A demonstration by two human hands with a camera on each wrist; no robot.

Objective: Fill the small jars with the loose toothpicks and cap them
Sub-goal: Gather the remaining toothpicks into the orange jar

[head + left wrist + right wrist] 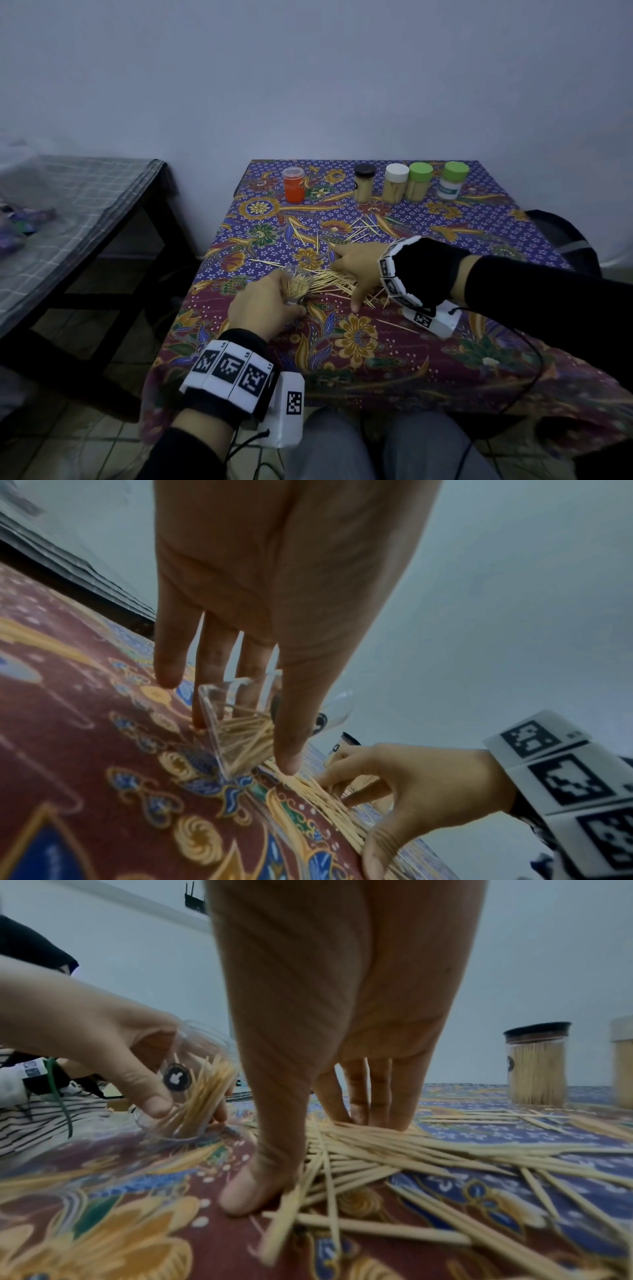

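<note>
My left hand (263,305) grips a clear small jar (297,284), tilted on its side near the table with its mouth toward the pile; it is partly filled with toothpicks (240,734). My right hand (356,267) is spread over the loose toothpick pile (332,279), just right of the jar. Its straight fingers and thumb press down on the sticks (377,1148). In the right wrist view the jar (192,1085) shows a round dark sticker, with my left thumb (150,1096) across it. More loose toothpicks (363,226) lie scattered farther back.
Along the far edge of the batik-covered table (376,370) stand an orange jar (294,185) and capped jars with black (363,183), white (396,183) and green lids (419,181). A bench with checked cloth (68,205) stands to the left.
</note>
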